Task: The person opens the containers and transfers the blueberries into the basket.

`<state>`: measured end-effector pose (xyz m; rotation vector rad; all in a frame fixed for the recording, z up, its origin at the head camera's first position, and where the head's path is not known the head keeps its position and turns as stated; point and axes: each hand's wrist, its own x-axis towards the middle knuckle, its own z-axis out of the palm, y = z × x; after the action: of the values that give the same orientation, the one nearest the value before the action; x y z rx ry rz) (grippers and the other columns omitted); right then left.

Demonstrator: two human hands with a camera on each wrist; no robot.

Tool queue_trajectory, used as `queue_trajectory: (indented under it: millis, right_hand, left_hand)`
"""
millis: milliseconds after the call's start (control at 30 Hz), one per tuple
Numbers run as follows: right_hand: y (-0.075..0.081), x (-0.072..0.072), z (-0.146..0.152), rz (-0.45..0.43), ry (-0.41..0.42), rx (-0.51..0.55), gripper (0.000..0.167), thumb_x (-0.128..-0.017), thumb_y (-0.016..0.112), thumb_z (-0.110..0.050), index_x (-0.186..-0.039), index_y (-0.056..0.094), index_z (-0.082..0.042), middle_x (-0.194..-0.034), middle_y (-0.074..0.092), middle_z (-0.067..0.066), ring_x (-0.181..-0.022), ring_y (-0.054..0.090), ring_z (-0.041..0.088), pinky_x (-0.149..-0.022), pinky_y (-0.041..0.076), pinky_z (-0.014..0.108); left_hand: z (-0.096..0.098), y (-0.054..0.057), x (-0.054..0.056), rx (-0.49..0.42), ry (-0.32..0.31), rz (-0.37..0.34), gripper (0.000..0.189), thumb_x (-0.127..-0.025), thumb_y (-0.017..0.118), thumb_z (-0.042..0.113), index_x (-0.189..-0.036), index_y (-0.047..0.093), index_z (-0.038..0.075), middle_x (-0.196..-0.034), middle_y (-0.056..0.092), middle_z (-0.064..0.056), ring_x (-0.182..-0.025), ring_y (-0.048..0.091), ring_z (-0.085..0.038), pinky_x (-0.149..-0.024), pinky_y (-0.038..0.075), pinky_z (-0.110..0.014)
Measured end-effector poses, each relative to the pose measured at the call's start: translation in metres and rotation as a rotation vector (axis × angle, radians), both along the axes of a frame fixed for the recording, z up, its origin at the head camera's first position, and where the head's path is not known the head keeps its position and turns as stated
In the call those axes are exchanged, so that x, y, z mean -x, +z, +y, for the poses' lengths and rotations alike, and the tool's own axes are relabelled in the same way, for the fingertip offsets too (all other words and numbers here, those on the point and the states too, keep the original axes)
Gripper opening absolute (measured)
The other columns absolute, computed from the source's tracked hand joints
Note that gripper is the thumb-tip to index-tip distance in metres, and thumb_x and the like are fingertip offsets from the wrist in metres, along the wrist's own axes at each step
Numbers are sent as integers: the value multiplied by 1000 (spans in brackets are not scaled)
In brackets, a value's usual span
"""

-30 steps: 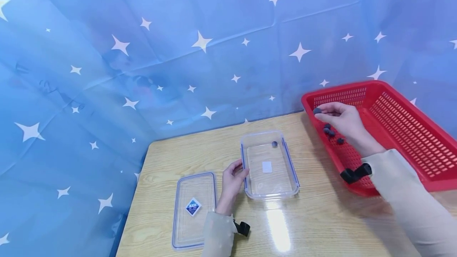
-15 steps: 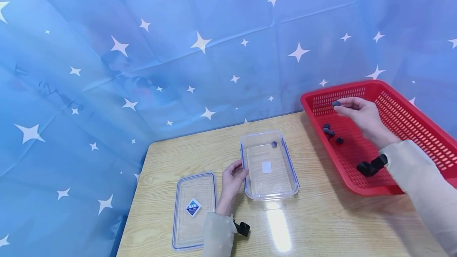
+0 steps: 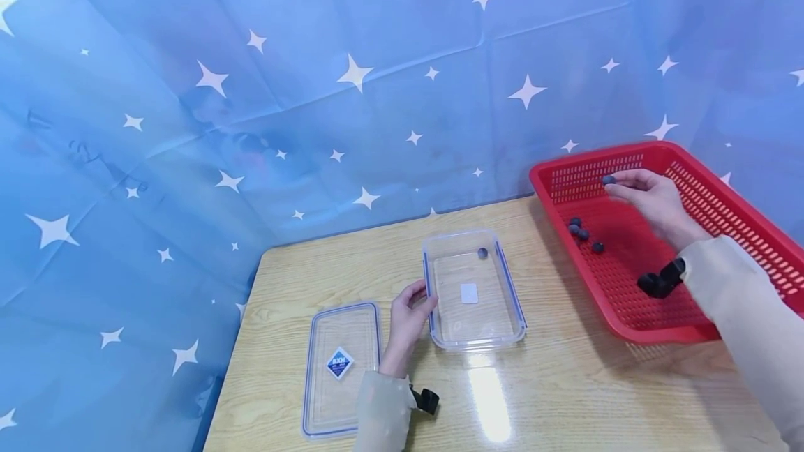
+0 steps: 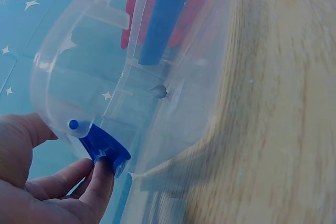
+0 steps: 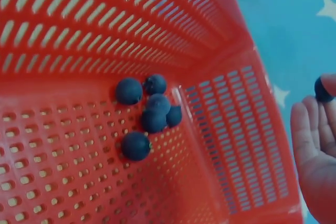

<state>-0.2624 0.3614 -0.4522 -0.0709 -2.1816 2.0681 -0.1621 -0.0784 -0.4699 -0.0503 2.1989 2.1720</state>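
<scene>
My right hand [image 3: 656,204] pinches a blueberry [image 3: 608,180] between thumb and fingertips, over the far part of the red basket [image 3: 628,330]. Several more blueberries [image 5: 153,120] lie in a cluster on the basket's floor. My left hand [image 3: 408,323] grips the left side of a clear plastic food container [image 3: 477,347], thumb at its rim. In the left wrist view, the fingers [image 4: 100,187] touch the container's blue latch [image 4: 107,145]. A single blueberry [image 3: 482,253] sits inside the container near its far right corner.
Left of the container, a clear lid [image 3: 342,407] with a blue seal and a label lies flat on the wooden table [image 3: 565,396]. A blue star-patterned cloth [image 3: 389,110] hangs behind the table.
My right hand has moved right and slightly away from me, from the basket's left rim to above its inside, with the blueberry in its fingers. The left hand stays put.
</scene>
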Motion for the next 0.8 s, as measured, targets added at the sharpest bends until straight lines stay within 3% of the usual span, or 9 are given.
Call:
queue_trajectory:
  millis: [67, 267, 467, 600, 800]
  right_hand:
    - [-5, 3, 5, 3, 9, 30, 18, -86, 68, -19, -104, 66, -16, -93, 67, -9, -83, 65, 5, -70, 55, 16]
    - [-1, 2, 5, -6, 65, 159, 14, -87, 65, -9, -99, 67, -15, -89, 68, -8, -80, 66, 5, -67, 55, 16]
    - [-18, 12, 18, -63, 36, 105, 16, -85, 68, -15, -101, 66, -13, -91, 68, -8, -83, 66, 5, -72, 55, 18]
    - [-9, 0, 11, -83, 50, 64, 10, -88, 65, -17, -98, 65, -19, -88, 66, -13, -82, 65, 1, -72, 54, 15]
    - [1, -11, 5, -154, 27, 61, 9, -88, 64, -20, -96, 63, -25, -85, 63, -18, -78, 64, -4, -70, 52, 11]
  left_hand:
    - [0, 0, 1, -5, 1, -10, 41, -82, 61, -5, -120, 50, -17, -118, 52, -34, -113, 50, -45, -87, 52, -23]
    - [-1, -3, 4, -10, -8, -22, 41, -83, 61, -5, -121, 49, -16, -119, 52, -34, -114, 48, -46, -88, 51, -23]
    - [-3, -21, 12, -12, -2, -13, 41, -82, 62, -5, -120, 50, -15, -117, 53, -33, -112, 51, -43, -87, 52, -25]
    - [-3, -31, 15, -9, 17, -18, 41, -82, 64, -3, -120, 52, -12, -117, 56, -29, -111, 53, -39, -86, 52, -24]
    - [-2, -32, 14, 14, 25, -20, 41, -82, 64, -2, -120, 53, -10, -117, 56, -28, -111, 54, -37, -87, 52, -24]
